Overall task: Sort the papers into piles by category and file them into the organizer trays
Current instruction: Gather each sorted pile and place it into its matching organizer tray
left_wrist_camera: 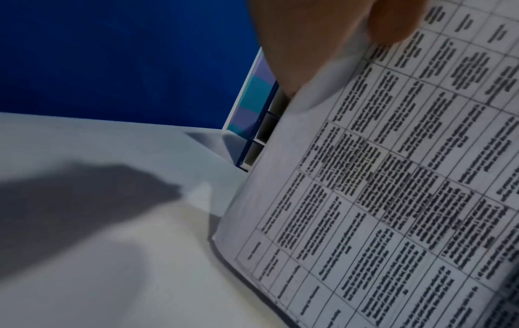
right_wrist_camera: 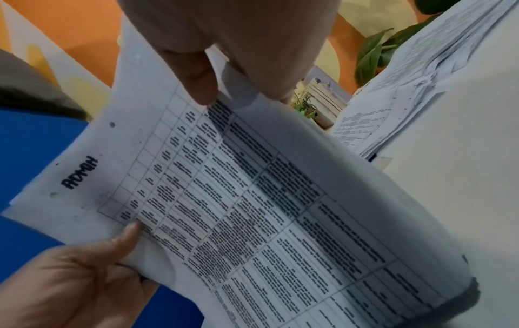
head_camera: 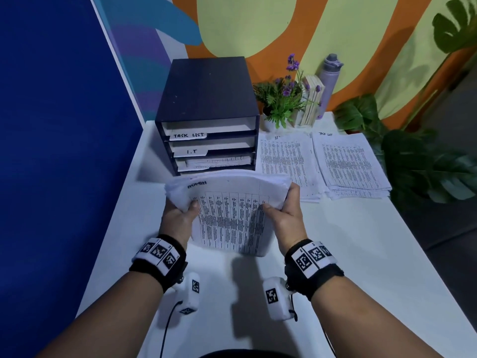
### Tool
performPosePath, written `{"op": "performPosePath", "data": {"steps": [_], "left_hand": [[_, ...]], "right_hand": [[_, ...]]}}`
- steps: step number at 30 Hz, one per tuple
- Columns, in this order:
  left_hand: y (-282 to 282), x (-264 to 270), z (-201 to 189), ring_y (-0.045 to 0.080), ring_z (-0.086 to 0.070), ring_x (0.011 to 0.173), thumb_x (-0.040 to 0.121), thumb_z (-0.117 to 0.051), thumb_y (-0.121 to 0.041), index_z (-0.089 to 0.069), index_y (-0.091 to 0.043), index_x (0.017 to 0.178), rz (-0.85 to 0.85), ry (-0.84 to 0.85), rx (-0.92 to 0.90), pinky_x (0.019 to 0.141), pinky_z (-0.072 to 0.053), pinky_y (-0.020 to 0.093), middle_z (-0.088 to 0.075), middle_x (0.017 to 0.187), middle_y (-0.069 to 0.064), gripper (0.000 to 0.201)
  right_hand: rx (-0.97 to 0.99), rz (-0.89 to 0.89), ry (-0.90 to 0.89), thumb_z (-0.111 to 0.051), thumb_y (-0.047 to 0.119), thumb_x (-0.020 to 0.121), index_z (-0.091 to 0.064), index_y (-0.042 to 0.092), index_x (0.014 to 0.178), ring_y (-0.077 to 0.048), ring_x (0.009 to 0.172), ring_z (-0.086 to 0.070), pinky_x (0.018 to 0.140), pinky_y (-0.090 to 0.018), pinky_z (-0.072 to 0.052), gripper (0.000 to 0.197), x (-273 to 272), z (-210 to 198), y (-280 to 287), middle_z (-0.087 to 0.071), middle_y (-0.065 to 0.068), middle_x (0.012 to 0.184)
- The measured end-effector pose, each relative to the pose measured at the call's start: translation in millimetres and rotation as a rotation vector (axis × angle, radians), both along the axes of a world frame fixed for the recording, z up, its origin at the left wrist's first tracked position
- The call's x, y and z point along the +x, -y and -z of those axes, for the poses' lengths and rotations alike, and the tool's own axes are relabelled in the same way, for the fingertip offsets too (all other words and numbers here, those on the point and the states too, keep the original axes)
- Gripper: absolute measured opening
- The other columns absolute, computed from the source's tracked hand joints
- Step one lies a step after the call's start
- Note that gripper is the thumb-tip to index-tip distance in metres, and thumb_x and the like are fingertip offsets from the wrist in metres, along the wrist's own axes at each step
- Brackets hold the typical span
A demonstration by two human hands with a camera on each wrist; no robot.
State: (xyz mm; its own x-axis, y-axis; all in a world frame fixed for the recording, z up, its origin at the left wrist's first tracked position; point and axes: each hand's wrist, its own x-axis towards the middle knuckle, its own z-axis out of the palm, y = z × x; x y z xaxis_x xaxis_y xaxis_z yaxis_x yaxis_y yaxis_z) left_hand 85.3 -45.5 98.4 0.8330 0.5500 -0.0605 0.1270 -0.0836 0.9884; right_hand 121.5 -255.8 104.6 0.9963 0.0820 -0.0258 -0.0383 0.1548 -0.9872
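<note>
I see my left hand (head_camera: 180, 215) and my right hand (head_camera: 284, 215) both holding one thick stack of papers (head_camera: 232, 210) marked "ADMIN", each grip closed on a side edge with the thumb on top. The stack is bent and lifted above the white worktop (head_camera: 361, 254), just in front of the dark organizer (head_camera: 206, 117).

The organizer shows four trays; the top is labelled "TASK LIST", the second "I.T", and the third contains papers already. Its front is partly hidden behind the stack.

To the right lie two more piles on the worktop: the I.T pile (head_camera: 286, 164) and the task list pile (head_camera: 351, 166), touching each other. Behind them stand a small potted plant (head_camera: 281, 102), some books (head_camera: 309, 102) and a purple bottle (head_camera: 330, 81). A blue wall (head_camera: 64, 151) closes the left side. The near part of the worktop is free.
</note>
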Motion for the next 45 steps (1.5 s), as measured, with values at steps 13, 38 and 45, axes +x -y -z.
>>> {"op": "performPosePath", "data": {"steps": [13,38,45], "left_hand": [[-10,-1,31,0.019,-0.062,0.101,0.091,-0.057,-0.008,-0.055,-0.021,0.121,0.002,-0.171,-0.001,0.093,-0.045,0.035,-0.066,0.108,-0.004,0.033],[-35,-11,80,0.031,-0.072,0.07,0.098,-0.052,-0.013,-0.048,-0.026,0.125,0.275,-0.683,-0.31,0.053,-0.054,0.03,-0.069,0.112,0.01,0.031],[-48,-9,92,0.025,-0.07,0.076,0.093,-0.057,-0.004,-0.051,-0.019,0.121,0.311,-0.825,-0.307,0.053,-0.054,0.028,-0.066,0.113,0.013,0.033]], "right_hand": [[-0.351,-0.024,-0.028,-0.054,0.001,0.091,-0.04,0.015,0.108,-0.008,0.065,-0.053,0.054,-0.018,-0.048,0.026,10,19,-5,-0.051,0.0,0.079],[-0.561,-0.163,-0.542,-0.047,0.005,0.093,-0.059,0.006,0.102,-0.021,0.054,-0.05,0.046,-0.026,-0.043,0.015,106,101,-38,-0.059,-0.009,0.07],[-0.545,-0.261,-0.574,-0.049,0.008,0.081,-0.06,0.009,0.105,-0.028,0.074,-0.062,0.063,-0.036,-0.053,0.027,105,116,-44,-0.067,-0.011,0.085]]}}
